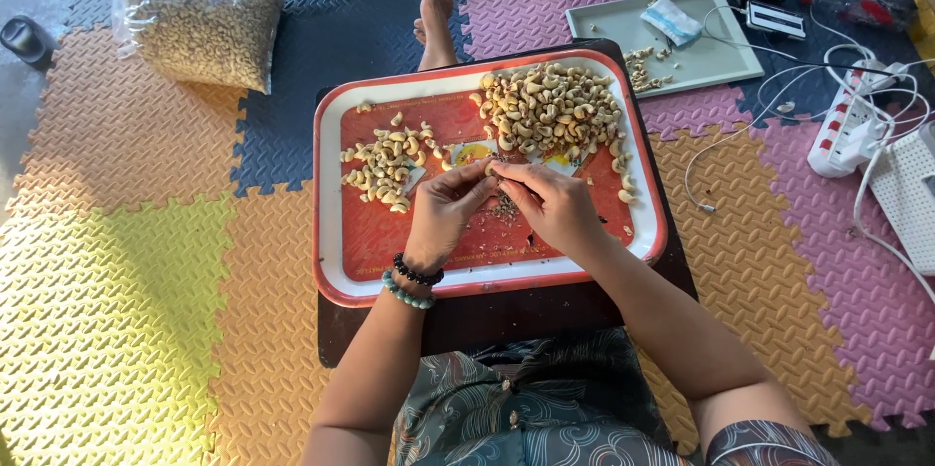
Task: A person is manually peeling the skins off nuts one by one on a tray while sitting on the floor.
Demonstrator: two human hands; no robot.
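Head view
Left hand (443,213): palm down over red tray (341,184), fingers curled, tips pinching a cashew (497,170) at centre; two bead bracelets (414,281) on wrist.
Right hand (557,203): angled in from right, fingertips meeting left's, pinched on same cashew.
Cashew: between both hands' tips, just below big nut pile (550,106).
Small pile (385,166): left of hands, apart.

A pale cashew kernel (494,170) — curved, perhaps partly skinned — sits pinched at the red tray's (336,232) centre, heaps at ten and one o'clock.
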